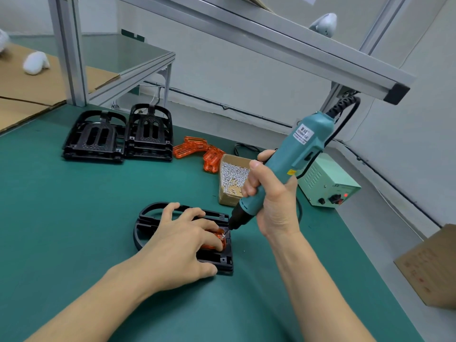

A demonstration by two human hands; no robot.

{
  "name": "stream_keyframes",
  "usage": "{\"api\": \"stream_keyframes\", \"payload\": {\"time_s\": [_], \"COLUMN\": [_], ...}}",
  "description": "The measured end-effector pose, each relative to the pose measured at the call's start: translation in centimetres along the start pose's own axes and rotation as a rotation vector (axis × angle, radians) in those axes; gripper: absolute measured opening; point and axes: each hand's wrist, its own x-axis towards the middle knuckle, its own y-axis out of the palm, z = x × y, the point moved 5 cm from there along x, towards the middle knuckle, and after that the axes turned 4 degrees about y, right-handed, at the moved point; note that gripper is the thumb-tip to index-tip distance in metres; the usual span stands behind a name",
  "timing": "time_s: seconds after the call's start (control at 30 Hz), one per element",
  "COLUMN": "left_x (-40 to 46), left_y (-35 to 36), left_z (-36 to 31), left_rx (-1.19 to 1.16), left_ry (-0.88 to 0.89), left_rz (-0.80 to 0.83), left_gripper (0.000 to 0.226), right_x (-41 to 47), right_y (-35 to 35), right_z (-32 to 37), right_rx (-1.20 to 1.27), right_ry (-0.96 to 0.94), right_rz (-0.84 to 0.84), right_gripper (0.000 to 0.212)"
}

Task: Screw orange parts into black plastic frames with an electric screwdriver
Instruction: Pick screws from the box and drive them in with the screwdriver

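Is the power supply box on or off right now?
On: a red light glows on the front panel of the power supply box, beside its switch.

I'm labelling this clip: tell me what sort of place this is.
Likely a factory assembly bench: a green work mat, stacked black plastic frames, a cardboard box of small silver screws and a corded teal electric screwdriver in the right hand.

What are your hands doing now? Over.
Left hand presses orange part into black frame. Right hand grips screwdriver, tip at screw. Nothing in the way.
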Motion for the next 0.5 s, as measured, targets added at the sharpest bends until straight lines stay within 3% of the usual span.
{"api": "stream_keyframes", "payload": {"time_s": [0.27,0.5], "left_x": [0.2,0.4], "left_y": [0.1,0.1], "left_z": [0.2,0.2], "left_rx": [-0.041,-0.073], "left_ry": [0.013,0.006], "left_rz": [-0.009,-0.027], "left_gripper": [0.039,0.045], "right_x": [0.4,0.2], "right_y": [1.3,-0.2], "right_z": [-0.3,-0.9], "right_rx": [-0.048,0.079], "right_ry": [0.029,0.083], "right_rz": [0.194,0.100], "right_gripper": [0.019,0.019]}}
